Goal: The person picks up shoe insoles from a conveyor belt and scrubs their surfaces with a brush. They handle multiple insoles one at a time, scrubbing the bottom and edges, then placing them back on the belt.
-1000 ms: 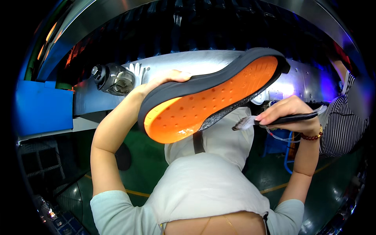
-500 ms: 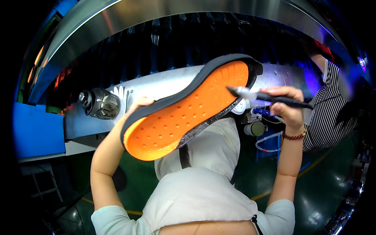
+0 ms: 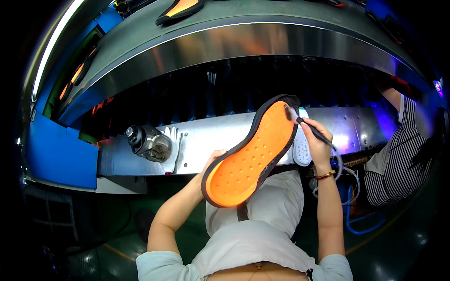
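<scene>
My left hand (image 3: pixel 212 161) grips the heel of the orange sole (image 3: pixel 251 152), held up in the air over the steel desk's (image 3: pixel 206 140) near edge, while my right hand (image 3: pixel 318 140) pinches a thin brush (image 3: pixel 309 127) at its toe rim — a loose one-ended grip could let the sole twist and the brush smear off the edge.

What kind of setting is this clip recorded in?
Most likely a shoe factory line: the left hand holds an orange shoe sole, the right hand a brush, beside a metal conveyor carrying another sole.
</scene>
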Available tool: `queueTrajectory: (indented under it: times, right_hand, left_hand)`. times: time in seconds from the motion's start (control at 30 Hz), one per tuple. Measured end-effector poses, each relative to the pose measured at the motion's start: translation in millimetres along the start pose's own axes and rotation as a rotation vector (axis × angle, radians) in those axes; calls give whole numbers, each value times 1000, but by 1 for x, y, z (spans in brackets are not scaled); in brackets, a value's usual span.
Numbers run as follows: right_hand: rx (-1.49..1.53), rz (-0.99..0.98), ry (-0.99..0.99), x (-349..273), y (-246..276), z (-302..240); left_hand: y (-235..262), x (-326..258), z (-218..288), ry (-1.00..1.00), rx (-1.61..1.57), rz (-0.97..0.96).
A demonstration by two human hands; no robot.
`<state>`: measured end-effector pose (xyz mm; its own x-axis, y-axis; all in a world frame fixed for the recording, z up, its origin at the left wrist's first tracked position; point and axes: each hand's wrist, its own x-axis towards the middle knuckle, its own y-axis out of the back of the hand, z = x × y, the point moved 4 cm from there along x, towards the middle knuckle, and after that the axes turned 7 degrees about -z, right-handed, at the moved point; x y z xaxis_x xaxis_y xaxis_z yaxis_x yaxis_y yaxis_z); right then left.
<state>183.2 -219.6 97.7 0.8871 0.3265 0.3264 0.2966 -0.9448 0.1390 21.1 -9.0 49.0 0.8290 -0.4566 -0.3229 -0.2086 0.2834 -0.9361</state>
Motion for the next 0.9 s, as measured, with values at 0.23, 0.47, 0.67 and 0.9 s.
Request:
queueTrajectory:
  times: [0.23,0.47,0.67,0.9]
  right_hand:
    - [-454,-151,154,-40,-57,-24]
    - [824,-389,-233,-47,-1,-25]
    - [1114,-11,-347,-58,40,14]
    - [1191,-79,-407,-55,20,18]
  left_hand:
    - [6,28,3,-121,204,-149]
    - [-20,-20,31,-231,655,-12]
    - [-103,-73,125,-712,770,-528]
    - [-196,-67,279,-1244,89,-655]
